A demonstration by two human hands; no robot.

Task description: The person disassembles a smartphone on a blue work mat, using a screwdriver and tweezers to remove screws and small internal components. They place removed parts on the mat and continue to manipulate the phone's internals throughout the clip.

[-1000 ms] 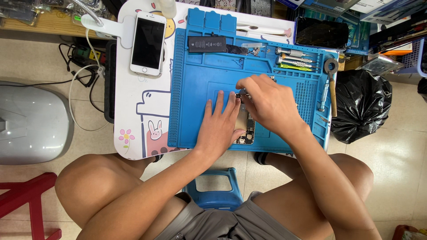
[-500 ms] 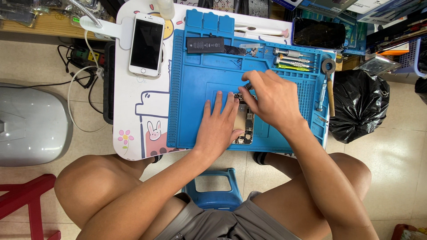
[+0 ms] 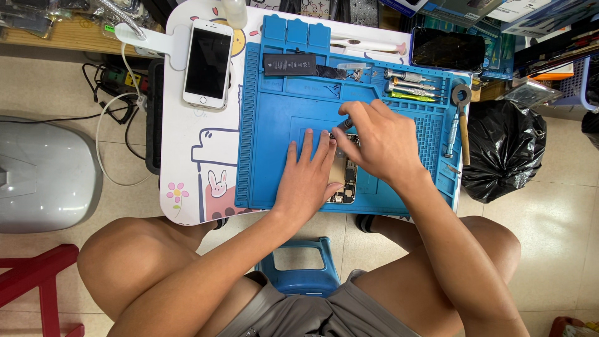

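Observation:
An opened phone body [image 3: 345, 181] with bare circuitry lies on a blue repair mat [image 3: 274, 118]. My left hand [image 3: 307, 178] rests flat on its left side, fingers spread, pressing it down. My right hand [image 3: 374, 143] hovers over the phone's upper end, curled around a small screwdriver [image 3: 345, 123] whose dark handle sticks out between thumb and fingers. Its tip is hidden under my fingers. A black phone battery [image 3: 290, 63] lies at the mat's far edge.
A white smartphone [image 3: 208, 61] lies face up on the white table [image 3: 187, 181] left of the mat. Several screwdrivers [image 3: 412, 86] sit in the mat's right tray, a dark phone [image 3: 447, 48] beyond. A black rubbish bag [image 3: 505, 150] stands right; a blue stool [image 3: 301, 265] is below.
My right hand with the screwdriver has shifted slightly up and left over the phone's top end. My left hand has stayed pressed on the phone.

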